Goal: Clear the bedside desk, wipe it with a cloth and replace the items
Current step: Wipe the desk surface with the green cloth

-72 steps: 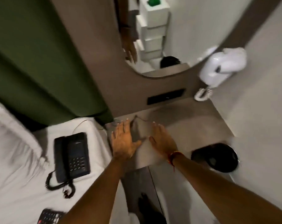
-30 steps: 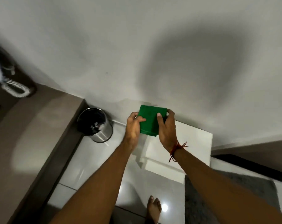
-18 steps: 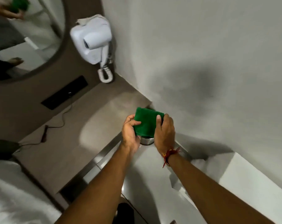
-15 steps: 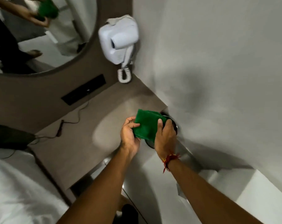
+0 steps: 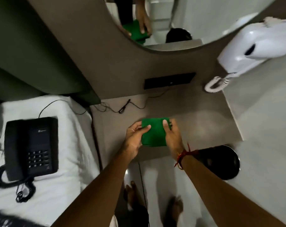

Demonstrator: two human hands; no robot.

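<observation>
Cloth (image 5: pixel 153 134): green, folded, held over the desk (image 5: pixel 196 122), between both hands.
Left hand (image 5: pixel 134 140): gripped the cloth's left edge, thumb laid on top.
Right hand (image 5: pixel 173 138): gripped the right edge, thumb on top; red thread (image 5: pixel 183 155) tied round the wrist.
Desk: bare apart from a thin black cable (image 5: pixel 125 106) near the back.
Phone (image 5: pixel 30 148): black, lay on the white bed (image 5: pixel 65 185), left of the desk.
Bin (image 5: pixel 221 163): stood on the floor, just right of the desk's front corner.
Mirror (image 5: pixel 180 22): reflected the cloth and a hand.

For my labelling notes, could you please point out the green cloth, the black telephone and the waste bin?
green cloth (image 5: pixel 153 135), head view, centre of the folded face.
black telephone (image 5: pixel 39 145), head view, body above the keypad.
waste bin (image 5: pixel 227 163), head view, dark inside.
</observation>
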